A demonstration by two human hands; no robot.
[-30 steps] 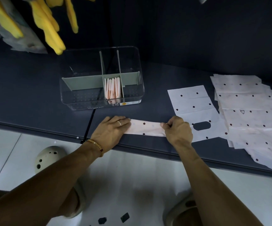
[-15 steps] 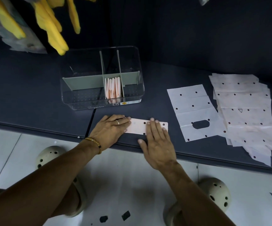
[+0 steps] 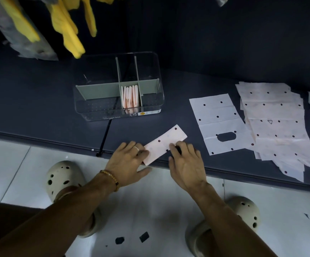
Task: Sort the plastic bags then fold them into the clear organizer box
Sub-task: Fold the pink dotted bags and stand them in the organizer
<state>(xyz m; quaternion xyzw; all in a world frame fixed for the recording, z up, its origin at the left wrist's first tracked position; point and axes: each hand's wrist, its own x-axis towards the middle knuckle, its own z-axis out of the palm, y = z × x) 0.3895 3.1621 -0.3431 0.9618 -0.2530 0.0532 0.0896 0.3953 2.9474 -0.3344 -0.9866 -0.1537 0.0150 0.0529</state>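
1. Head cam view: the folded bag strip [image 3: 164,143] lies at an angle near the front edge of the dark surface [image 3: 39,115], its low end almost hanging over that edge.
2. Left hand [image 3: 127,160] lies flat, fingers straight, pinning the strip's near end. Right hand [image 3: 185,160] presses fingertips on the strip's middle, fingers relaxed, not gripping anything.
3. Clear organizer box [image 3: 87,108] sits further back, folded bags [image 3: 130,97] standing in its middle front compartment.
4. Unfolded bag [image 3: 219,123] and the stack of bags [image 3: 276,125] wait toward the right end.
5. What could go wrong, I reckon: thin plastic springs open once pressure lifts, so the fold may pop. Also, being so close to the edge, the strip could slide onto the floor [image 3: 159,210].
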